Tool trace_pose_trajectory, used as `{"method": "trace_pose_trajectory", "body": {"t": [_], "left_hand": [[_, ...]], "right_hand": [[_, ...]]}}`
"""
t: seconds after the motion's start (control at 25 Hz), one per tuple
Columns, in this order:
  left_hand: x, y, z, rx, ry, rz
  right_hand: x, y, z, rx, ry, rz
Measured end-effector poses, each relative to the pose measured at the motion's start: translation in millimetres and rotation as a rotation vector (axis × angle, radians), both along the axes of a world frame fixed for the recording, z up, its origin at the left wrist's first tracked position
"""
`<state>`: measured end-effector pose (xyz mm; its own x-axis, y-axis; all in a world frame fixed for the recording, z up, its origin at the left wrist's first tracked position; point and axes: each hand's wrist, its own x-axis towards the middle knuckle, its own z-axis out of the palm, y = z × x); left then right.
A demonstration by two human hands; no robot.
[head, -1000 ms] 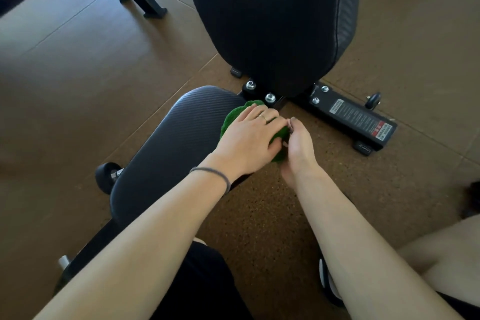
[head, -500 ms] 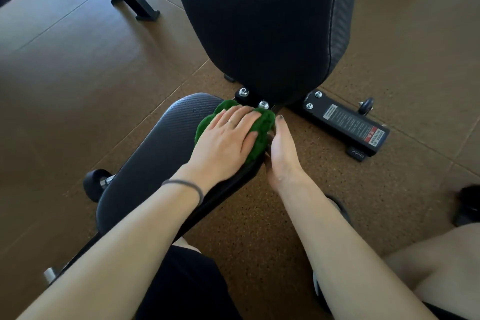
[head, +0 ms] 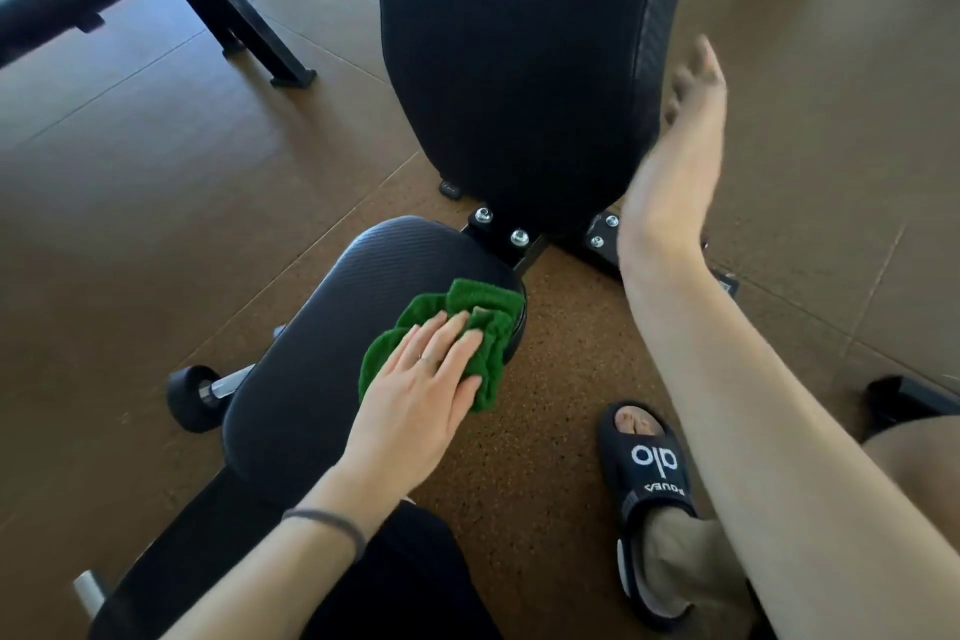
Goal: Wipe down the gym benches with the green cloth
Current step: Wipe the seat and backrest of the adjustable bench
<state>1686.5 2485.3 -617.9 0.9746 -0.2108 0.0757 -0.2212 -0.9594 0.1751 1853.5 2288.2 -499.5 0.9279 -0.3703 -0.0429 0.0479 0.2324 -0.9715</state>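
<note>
Your floor [head: 130, 224] is brown cork-like tiling with visible seams, speckled more coarsely under your feet. Your right foot wears a black slide sandal [head: 649, 478] with white lettering across the strap, toes showing at the open front. A dark hair tie [head: 332, 521] circles your left wrist, and you wear a thin ring [head: 425, 359] on one finger. Black fabric [head: 410, 582] covers your lap at the lower edge. A black object [head: 904, 398] sits on the floor at the right edge; its nature cannot be told.
</note>
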Motion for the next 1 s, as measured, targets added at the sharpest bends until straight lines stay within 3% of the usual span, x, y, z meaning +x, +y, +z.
{"method": "trace_pose_trajectory", "body": {"t": [0.12, 0.2, 0.4, 0.68, 0.8, 0.88, 1.0], "left_hand": [[-9.1, 0.0, 0.3, 0.100, -0.070, -0.053], [-1.2, -1.5, 4.1, 0.128, -0.112, -0.081], [7.6, -9.4, 13.4, 0.247, -0.147, -0.060], [-67.7, 41.5, -17.9, 0.279, -0.211, -0.135], [-83.9, 54.9, -12.2, 0.377, -0.166, -0.125], [-80.6, 38.5, 5.5, 0.183, -0.138, 0.026], [-29.1, -12.2, 69.8, -0.671, -0.222, 0.540]], "right_hand": [[5.1, 25.7, 19.3, -0.348, -0.064, -0.004], [5.4, 29.2, 16.8, -0.444, -0.045, -0.014], [5.2, 14.6, 18.7, -0.465, 0.007, 0.118], [1.2, 0.1, 25.2, -0.500, 0.036, 0.232], [-3.8, -1.7, 24.6, -0.483, 0.009, 0.256], [-6.6, -8.9, 28.3, -0.453, 0.001, 0.266], [-9.7, -22.9, 38.8, -0.375, -0.006, 0.268]]}}
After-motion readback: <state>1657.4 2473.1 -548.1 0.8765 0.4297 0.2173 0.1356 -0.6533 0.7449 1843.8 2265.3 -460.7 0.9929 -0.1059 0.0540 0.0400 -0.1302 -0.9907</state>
